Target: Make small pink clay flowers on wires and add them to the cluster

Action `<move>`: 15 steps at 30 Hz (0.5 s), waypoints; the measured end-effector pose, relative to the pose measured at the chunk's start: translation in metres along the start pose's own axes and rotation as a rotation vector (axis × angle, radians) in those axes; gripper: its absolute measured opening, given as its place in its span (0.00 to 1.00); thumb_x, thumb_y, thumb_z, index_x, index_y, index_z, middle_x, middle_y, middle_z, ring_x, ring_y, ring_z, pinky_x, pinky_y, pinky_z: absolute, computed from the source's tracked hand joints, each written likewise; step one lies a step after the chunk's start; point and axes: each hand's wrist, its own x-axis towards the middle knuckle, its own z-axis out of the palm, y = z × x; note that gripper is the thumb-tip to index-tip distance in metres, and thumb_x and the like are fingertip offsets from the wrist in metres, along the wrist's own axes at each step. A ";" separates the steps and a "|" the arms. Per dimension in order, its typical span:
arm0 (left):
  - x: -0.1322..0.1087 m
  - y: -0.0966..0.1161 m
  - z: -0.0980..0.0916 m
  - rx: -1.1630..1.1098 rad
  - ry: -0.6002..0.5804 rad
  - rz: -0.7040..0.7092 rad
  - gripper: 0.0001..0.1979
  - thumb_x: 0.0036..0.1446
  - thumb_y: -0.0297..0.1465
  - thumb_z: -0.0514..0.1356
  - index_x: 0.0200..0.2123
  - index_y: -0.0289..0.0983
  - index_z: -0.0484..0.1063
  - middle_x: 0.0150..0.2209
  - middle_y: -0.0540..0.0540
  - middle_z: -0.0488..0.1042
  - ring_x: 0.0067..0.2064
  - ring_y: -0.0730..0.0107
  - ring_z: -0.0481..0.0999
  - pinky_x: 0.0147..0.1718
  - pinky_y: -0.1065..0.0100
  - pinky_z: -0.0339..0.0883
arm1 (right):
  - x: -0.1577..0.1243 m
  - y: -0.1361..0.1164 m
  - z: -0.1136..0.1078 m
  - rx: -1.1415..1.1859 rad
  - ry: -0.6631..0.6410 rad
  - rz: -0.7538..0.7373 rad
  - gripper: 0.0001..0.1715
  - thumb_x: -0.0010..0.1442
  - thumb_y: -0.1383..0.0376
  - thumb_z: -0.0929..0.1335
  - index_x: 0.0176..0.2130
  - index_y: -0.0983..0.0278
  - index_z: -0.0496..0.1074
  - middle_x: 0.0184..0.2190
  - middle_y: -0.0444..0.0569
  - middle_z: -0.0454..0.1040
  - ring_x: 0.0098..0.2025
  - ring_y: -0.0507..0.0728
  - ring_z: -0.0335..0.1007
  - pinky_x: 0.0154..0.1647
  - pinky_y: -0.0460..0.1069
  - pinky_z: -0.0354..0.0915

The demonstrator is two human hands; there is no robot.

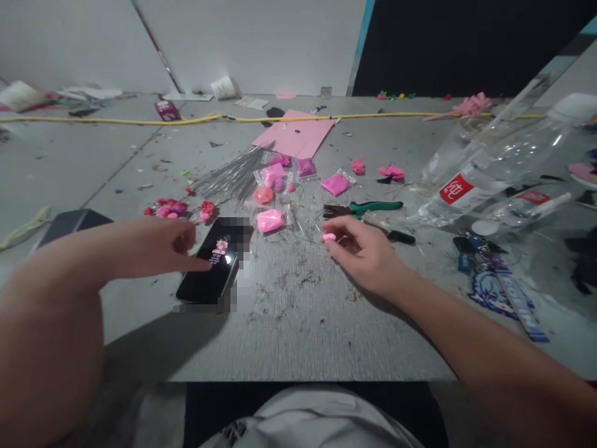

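My left hand (pixel 153 249) reaches over a black smartphone (pixel 205 283) lying on the table. One digit is stretched out onto its lit screen while the other fingers curl in, and nothing is held. Between thumb and fingertips, my right hand (pixel 357 252) pinches a small pink lump of modelling clay (pixel 329 237), just above the tabletop. Just beyond it lie green-handled pliers (pixel 373 206) and a dark-handled tool (pixel 400 237). A clear packet of pink clay (pixel 270 220) rests between the two hands.
More pink packets (pixel 336 183), thin metallic wires (pixel 233 177) and a pink sheet (pixel 298 134) lie farther back. Red and pink clay pieces (pixel 171 208) sit left. Plastic bottles (pixel 485 180) and keychains (pixel 499 289) occupy the right. A yellow cable (pixel 186 121) crosses the table.
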 end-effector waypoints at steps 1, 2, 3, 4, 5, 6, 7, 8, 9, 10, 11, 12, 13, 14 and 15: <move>-0.001 -0.013 0.004 0.153 -0.077 -0.013 0.20 0.43 0.41 0.76 0.24 0.38 0.69 0.19 0.54 0.67 0.26 0.69 0.62 0.30 0.68 0.46 | 0.000 0.001 0.001 -0.046 -0.040 -0.029 0.08 0.71 0.61 0.68 0.48 0.59 0.75 0.41 0.50 0.80 0.40 0.58 0.76 0.40 0.53 0.71; -0.002 -0.023 0.010 0.232 -0.108 -0.018 0.20 0.48 0.44 0.74 0.26 0.39 0.69 0.21 0.54 0.69 0.27 0.68 0.63 0.31 0.68 0.47 | -0.001 0.001 0.002 -0.097 -0.087 -0.059 0.06 0.70 0.62 0.68 0.45 0.59 0.75 0.40 0.50 0.80 0.39 0.57 0.75 0.40 0.54 0.70; -0.004 -0.030 0.016 0.249 -0.118 -0.003 0.20 0.50 0.45 0.73 0.27 0.39 0.68 0.22 0.54 0.69 0.27 0.68 0.63 0.30 0.68 0.47 | 0.000 0.002 0.003 -0.144 -0.133 -0.082 0.05 0.71 0.63 0.68 0.43 0.60 0.75 0.39 0.50 0.80 0.38 0.57 0.74 0.39 0.54 0.69; -0.007 -0.034 0.022 0.249 -0.115 0.004 0.20 0.53 0.45 0.71 0.28 0.40 0.67 0.22 0.54 0.69 0.27 0.68 0.63 0.30 0.68 0.47 | 0.000 0.004 0.003 -0.178 -0.174 -0.092 0.06 0.71 0.63 0.67 0.41 0.60 0.75 0.37 0.50 0.79 0.37 0.57 0.73 0.39 0.54 0.68; -0.010 -0.036 0.026 0.237 -0.101 0.015 0.18 0.55 0.43 0.70 0.28 0.40 0.66 0.23 0.54 0.68 0.28 0.68 0.63 0.31 0.69 0.47 | 0.001 0.005 0.004 -0.200 -0.209 -0.088 0.07 0.71 0.63 0.67 0.40 0.61 0.74 0.36 0.49 0.79 0.37 0.57 0.73 0.39 0.54 0.67; -0.013 -0.037 0.029 0.227 -0.097 0.016 0.18 0.56 0.42 0.70 0.28 0.40 0.65 0.23 0.54 0.68 0.28 0.68 0.63 0.31 0.69 0.47 | 0.002 0.007 0.004 -0.213 -0.235 -0.075 0.08 0.71 0.63 0.67 0.39 0.61 0.74 0.35 0.49 0.79 0.37 0.57 0.73 0.39 0.53 0.66; -0.015 -0.035 0.031 0.209 -0.080 0.024 0.19 0.56 0.40 0.70 0.27 0.40 0.63 0.23 0.54 0.67 0.28 0.68 0.63 0.31 0.69 0.47 | 0.003 0.008 0.004 -0.219 -0.250 -0.058 0.08 0.71 0.63 0.67 0.38 0.61 0.74 0.35 0.49 0.79 0.36 0.57 0.73 0.39 0.53 0.65; -0.017 -0.033 0.032 0.193 -0.082 0.019 0.20 0.56 0.39 0.70 0.27 0.40 0.62 0.22 0.55 0.66 0.28 0.68 0.62 0.31 0.69 0.47 | 0.004 0.010 0.004 -0.221 -0.256 -0.040 0.08 0.71 0.63 0.68 0.37 0.62 0.74 0.35 0.49 0.79 0.36 0.57 0.73 0.39 0.53 0.65; -0.018 -0.031 0.031 0.178 -0.087 0.013 0.20 0.55 0.39 0.71 0.26 0.40 0.61 0.22 0.55 0.65 0.28 0.69 0.62 0.31 0.69 0.47 | 0.005 0.011 0.005 -0.223 -0.255 -0.026 0.08 0.70 0.63 0.68 0.37 0.62 0.74 0.35 0.49 0.79 0.36 0.57 0.73 0.38 0.53 0.65; -0.019 -0.029 0.031 0.164 -0.091 0.005 0.21 0.55 0.39 0.71 0.26 0.40 0.60 0.22 0.55 0.64 0.28 0.68 0.62 0.30 0.69 0.47 | 0.006 0.013 0.004 -0.228 -0.250 -0.021 0.08 0.70 0.63 0.68 0.37 0.62 0.74 0.35 0.49 0.79 0.36 0.57 0.73 0.38 0.52 0.64; -0.019 -0.027 0.030 0.144 -0.103 -0.008 0.20 0.54 0.40 0.71 0.27 0.40 0.61 0.22 0.55 0.65 0.28 0.68 0.63 0.30 0.69 0.48 | 0.007 0.014 0.004 -0.236 -0.240 -0.021 0.08 0.70 0.63 0.68 0.37 0.61 0.73 0.35 0.49 0.79 0.36 0.57 0.73 0.38 0.52 0.64; -0.019 -0.026 0.030 0.112 -0.108 -0.021 0.18 0.54 0.40 0.70 0.29 0.41 0.63 0.23 0.55 0.68 0.29 0.67 0.65 0.30 0.69 0.50 | 0.009 0.016 0.004 -0.248 -0.225 -0.030 0.09 0.70 0.63 0.68 0.37 0.61 0.73 0.35 0.49 0.79 0.37 0.57 0.73 0.38 0.53 0.65; -0.019 -0.025 0.030 0.066 -0.112 -0.024 0.17 0.55 0.42 0.69 0.35 0.41 0.66 0.25 0.54 0.71 0.30 0.66 0.68 0.31 0.69 0.52 | 0.010 0.018 0.003 -0.266 -0.209 -0.046 0.09 0.71 0.62 0.68 0.37 0.61 0.73 0.35 0.50 0.79 0.38 0.58 0.73 0.40 0.53 0.65; -0.019 -0.024 0.031 0.008 -0.122 -0.015 0.19 0.56 0.43 0.69 0.43 0.40 0.68 0.27 0.54 0.74 0.31 0.64 0.71 0.32 0.69 0.55 | 0.012 0.020 0.002 -0.289 -0.190 -0.067 0.09 0.71 0.62 0.67 0.37 0.61 0.73 0.35 0.50 0.78 0.39 0.59 0.73 0.41 0.54 0.65; -0.019 -0.023 0.032 -0.054 -0.132 0.004 0.25 0.57 0.44 0.68 0.52 0.40 0.66 0.28 0.53 0.76 0.32 0.63 0.74 0.32 0.69 0.57 | 0.014 0.023 0.000 -0.316 -0.172 -0.090 0.09 0.71 0.62 0.67 0.37 0.61 0.73 0.36 0.51 0.78 0.40 0.60 0.73 0.42 0.55 0.65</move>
